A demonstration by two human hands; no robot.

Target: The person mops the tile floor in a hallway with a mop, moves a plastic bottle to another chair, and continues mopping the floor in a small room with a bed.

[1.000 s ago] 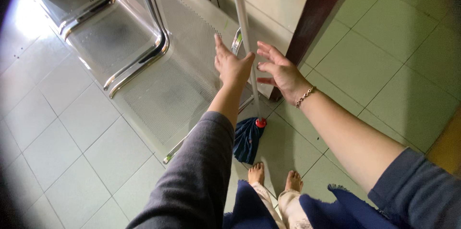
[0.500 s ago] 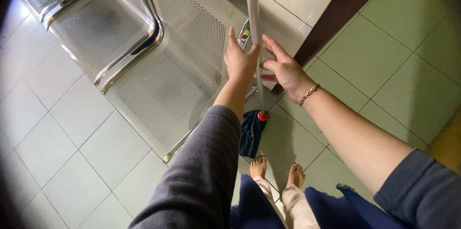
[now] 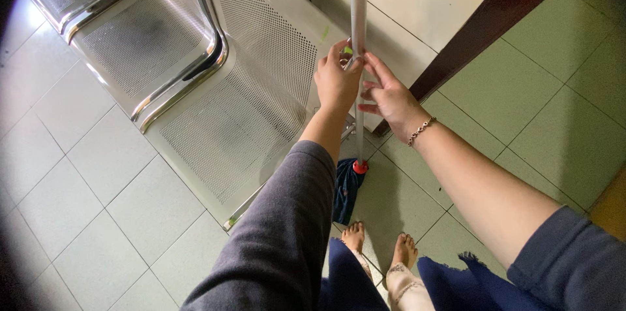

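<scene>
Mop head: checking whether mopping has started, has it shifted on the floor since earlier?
No. The mop head stays beside the bench's front corner, just ahead of the bare feet.

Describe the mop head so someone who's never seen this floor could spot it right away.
Start at the row of perforated metal bench seats on the tiled floor. At the near seat's right edge, both hands, left and right, are on an upright white pole. Follow it down: the mop head is dark blue cloth under a red collar, beside bare feet.
</scene>
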